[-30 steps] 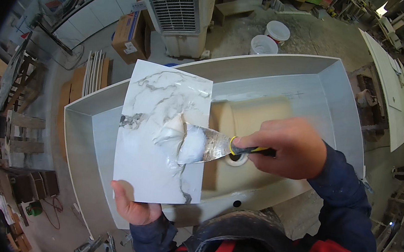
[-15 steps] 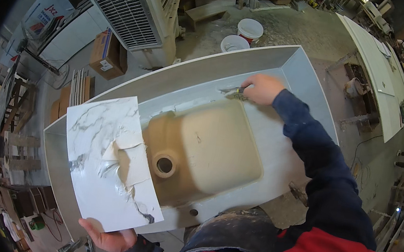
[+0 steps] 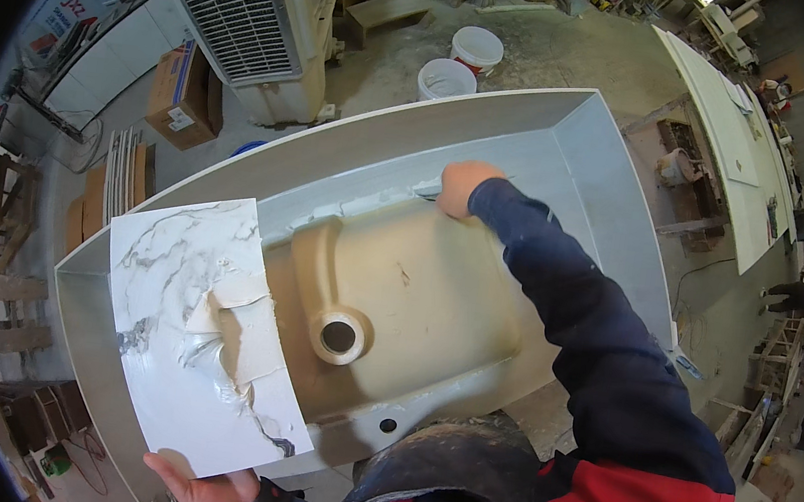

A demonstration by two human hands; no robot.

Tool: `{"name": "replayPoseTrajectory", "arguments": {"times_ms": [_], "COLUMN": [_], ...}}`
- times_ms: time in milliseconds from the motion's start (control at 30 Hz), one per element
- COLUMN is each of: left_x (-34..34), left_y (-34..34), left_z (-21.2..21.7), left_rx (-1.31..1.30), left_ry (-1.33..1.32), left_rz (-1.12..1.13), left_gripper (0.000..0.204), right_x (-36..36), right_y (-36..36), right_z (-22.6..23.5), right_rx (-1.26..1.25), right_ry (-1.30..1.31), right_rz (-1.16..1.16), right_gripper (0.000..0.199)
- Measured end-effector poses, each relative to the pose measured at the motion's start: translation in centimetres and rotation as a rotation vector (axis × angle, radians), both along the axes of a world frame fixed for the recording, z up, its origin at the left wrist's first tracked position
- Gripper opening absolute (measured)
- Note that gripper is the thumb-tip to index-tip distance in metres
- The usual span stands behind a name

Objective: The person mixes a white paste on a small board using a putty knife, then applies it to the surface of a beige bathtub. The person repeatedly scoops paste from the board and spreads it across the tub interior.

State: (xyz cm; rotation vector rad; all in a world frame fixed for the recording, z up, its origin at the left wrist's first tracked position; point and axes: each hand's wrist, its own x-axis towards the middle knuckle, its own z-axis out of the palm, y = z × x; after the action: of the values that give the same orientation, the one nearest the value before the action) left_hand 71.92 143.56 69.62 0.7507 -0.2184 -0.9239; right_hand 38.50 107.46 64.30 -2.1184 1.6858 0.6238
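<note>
My left hand (image 3: 204,490) grips the near edge of a white marble-patterned board (image 3: 152,321), thumb spread along it. A thick heap of creamy paste (image 3: 216,334) lies smeared on the board. My right hand (image 3: 467,189) is closed round a putty knife (image 3: 426,193), whose blade tip shows left of the fingers and whose handle is hidden. It works at the far seam beside the tan underside of a basin (image 3: 418,283), where white paste runs in a band. The basin, with a round drain hole (image 3: 341,338), sits inside a grey open box frame (image 3: 620,193).
Two white buckets (image 3: 448,80) (image 3: 477,48) stand beyond the frame's far wall. An air cooler (image 3: 236,10) and a cardboard box (image 3: 183,96) are at the far left. A long white panel (image 3: 727,140) rests on supports at the right. Farther right stands another person (image 3: 803,293).
My right hand has moved left and slightly nearer along the far seam with the putty knife. The board has shifted a little left in view as the whole view moved.
</note>
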Motion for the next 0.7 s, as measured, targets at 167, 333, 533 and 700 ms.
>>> {"name": "replayPoseTrajectory", "arguments": {"times_ms": [167, 333, 533, 700], "left_x": [1.2, 2.5, 2.1, 1.4], "left_y": [-0.2, 0.1, 0.1, -0.7], "left_z": [0.1, -0.4, 0.3, 0.6], "left_rx": [0.014, 0.034, 0.076, 0.054], "left_ry": [0.016, 0.021, 0.005, 0.020], "left_rz": [0.014, -0.009, 0.034, 0.028], "left_gripper": [0.062, 0.062, 0.063, 0.063], "right_x": [-0.6, -2.8, -3.2, -5.4], "right_y": [-3.3, -1.2, 1.1, -1.5], "right_z": [2.7, -1.3, -1.9, 0.5], "right_rx": [-0.001, -0.165, -0.057, -0.050], "right_ry": [-0.026, -0.077, 0.005, 0.024], "right_rz": [-0.091, -0.238, -0.200, -0.122], "right_gripper": [0.033, 0.033, 0.032, 0.036]}}
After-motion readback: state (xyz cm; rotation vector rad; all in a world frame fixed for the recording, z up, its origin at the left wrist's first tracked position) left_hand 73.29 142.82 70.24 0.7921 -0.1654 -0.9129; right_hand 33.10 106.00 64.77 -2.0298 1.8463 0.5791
